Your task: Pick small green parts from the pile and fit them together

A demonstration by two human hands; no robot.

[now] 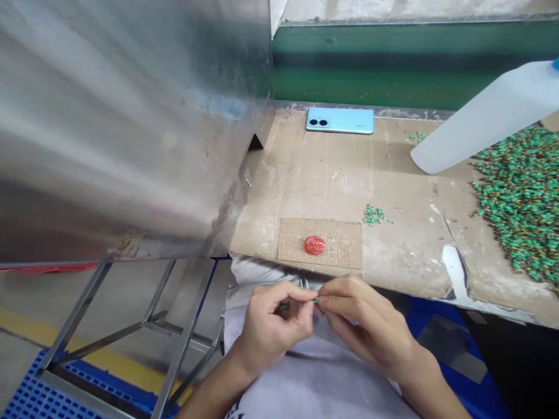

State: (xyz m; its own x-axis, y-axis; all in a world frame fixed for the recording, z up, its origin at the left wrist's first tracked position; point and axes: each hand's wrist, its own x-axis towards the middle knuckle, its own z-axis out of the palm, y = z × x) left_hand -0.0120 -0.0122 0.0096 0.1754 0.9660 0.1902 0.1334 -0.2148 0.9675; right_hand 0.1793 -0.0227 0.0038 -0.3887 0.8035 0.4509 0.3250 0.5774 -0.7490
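Note:
Over my lap, just in front of the table edge, both hands meet at a tiny green piece. My left hand pinches it between thumb and forefinger, and a bit more green shows inside its curled fingers. The fingertips of my right hand close on the same spot from the other side, hiding most of the piece. Beyond the hands, a shiny red oval blob rests on a small cardboard rectangle. To its right lies a small cluster of green pieces.
A large heap of green and brass-coloured pieces covers the table's right side. Beside it is a white plastic bottle. A light blue phone lies at the back. A big metal panel fills the left, above a metal frame.

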